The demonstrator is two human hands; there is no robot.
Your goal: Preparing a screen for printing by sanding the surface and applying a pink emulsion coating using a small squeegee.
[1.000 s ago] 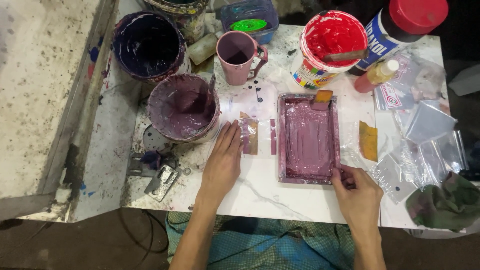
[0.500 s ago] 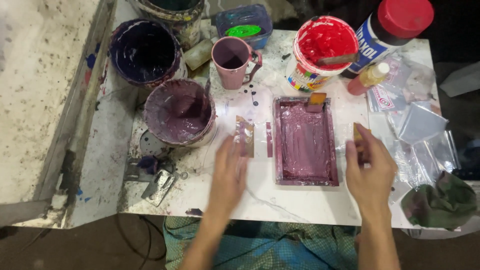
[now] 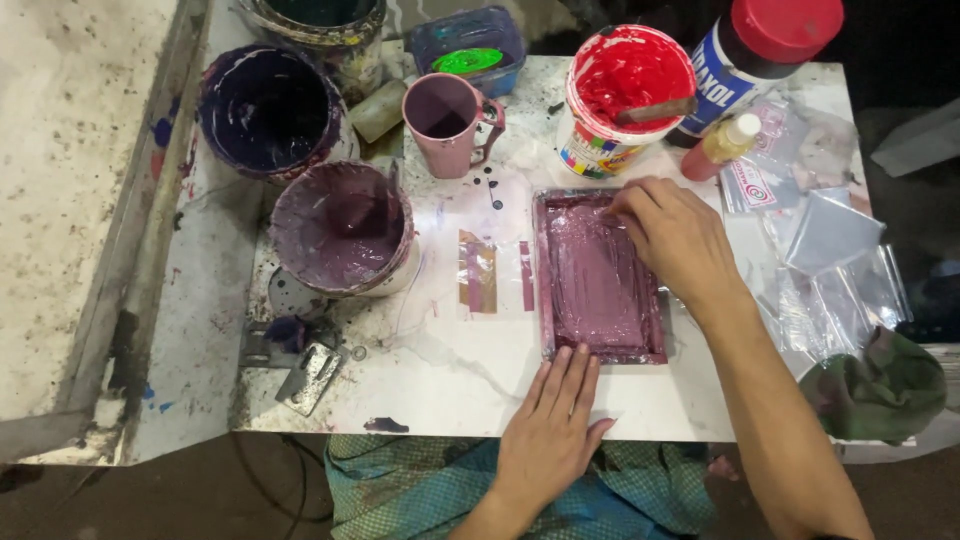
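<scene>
A rectangular tray (image 3: pixel 543 270) filled with mauve paint lies on the white table (image 3: pixel 450 390). My left hand (image 3: pixel 553 425) rests flat, fingers together, on the table against the tray's near edge. My right hand (image 3: pixel 672 235) reaches over the tray's far right corner, fingers curled down at the rim; I cannot tell whether they pinch anything. A small strip with mauve and tan smears (image 3: pixel 478 272) lies on the table left of the tray.
Left of the tray stand a mauve paint bucket (image 3: pixel 340 228) and a dark purple bucket (image 3: pixel 263 108). A pink mug (image 3: pixel 445 122), a red paint tub (image 3: pixel 620 90) and a red-capped bottle (image 3: pixel 760 50) stand behind. Clear plastic bags (image 3: pixel 830 260) and a green cloth (image 3: pixel 880 385) lie right.
My left hand slid from beside the smeared strip to the tray's near edge. My right hand moved from the tray's near right corner up and over to its far right corner.
</scene>
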